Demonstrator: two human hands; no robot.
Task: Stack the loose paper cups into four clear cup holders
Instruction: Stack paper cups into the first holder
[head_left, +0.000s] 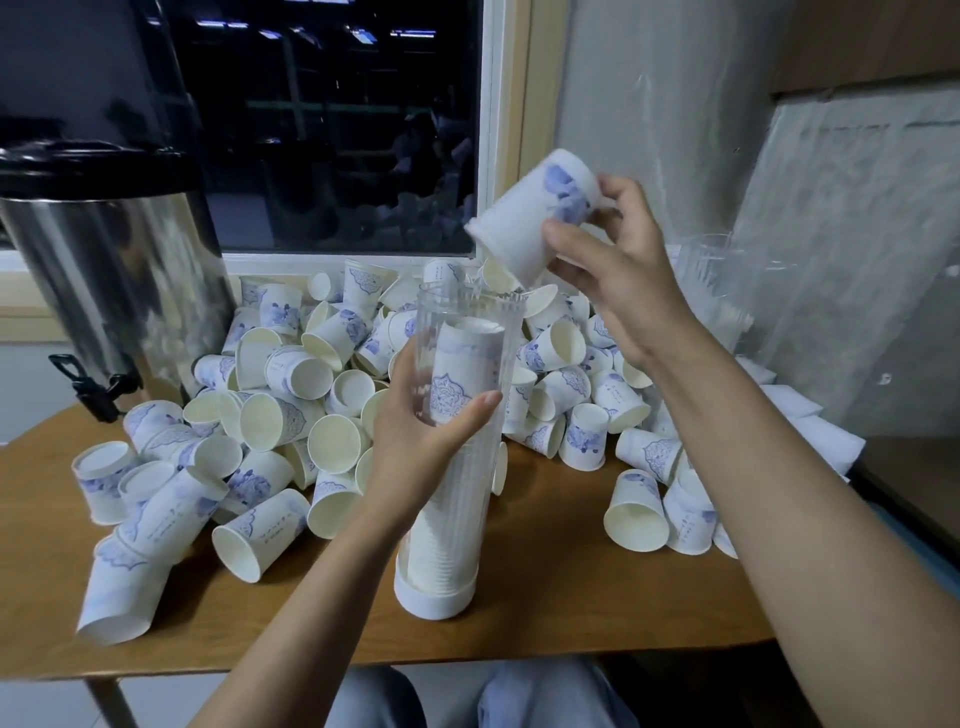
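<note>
A tall clear cup holder (467, 322) with a white base stands upright near the table's front edge, nearly full of stacked upside-down paper cups. My left hand (421, 441) grips its middle. My right hand (618, 265) holds one white paper cup (524, 228) with blue print, mouth down and tilted, just above and to the right of the holder's open top. A big pile of loose paper cups (291, 374) covers the table behind and to both sides.
A steel hot-water urn (109, 291) with a black tap stands at the left. More clear cup holders (722, 296) lie at the back right against the wall. The wooden table (545, 592) has bare room in front. A dark window is behind.
</note>
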